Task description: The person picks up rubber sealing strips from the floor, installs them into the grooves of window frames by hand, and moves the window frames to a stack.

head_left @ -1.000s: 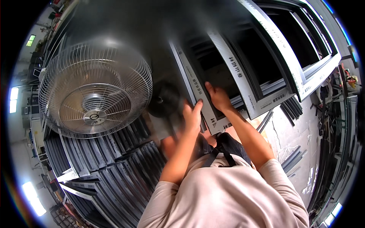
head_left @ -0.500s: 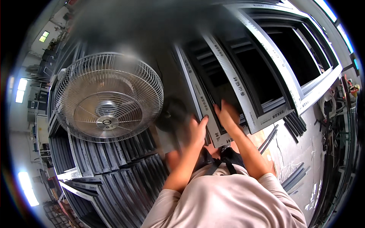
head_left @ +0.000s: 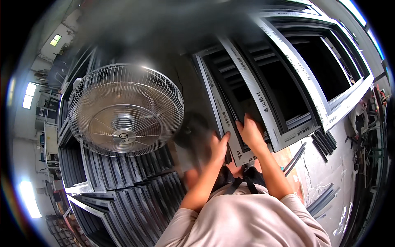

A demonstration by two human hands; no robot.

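Note:
A dark window frame [head_left: 233,144] with pale printed protective film stands tilted right in front of me. My left hand [head_left: 219,147] grips its left outer edge near the bottom corner, thumb along the edge. On the inner side of that same bar, my right hand [head_left: 251,132] is closed around it, its fingers partly hidden in the opening. Close to the right stands another film-covered frame [head_left: 263,109], and beyond it a larger frame [head_left: 298,61].
A large wire-caged fan [head_left: 125,111] stands at my left. Below it lie stacked dark profiles [head_left: 140,210]. Loose dark strips [head_left: 323,144] and grey strips [head_left: 323,201] lie on the floor to the right. A dark blur covers the top of the view.
The whole view has shifted slightly, so the fan and frames sit a little further right and lower. Both hands stay on the same window frame.

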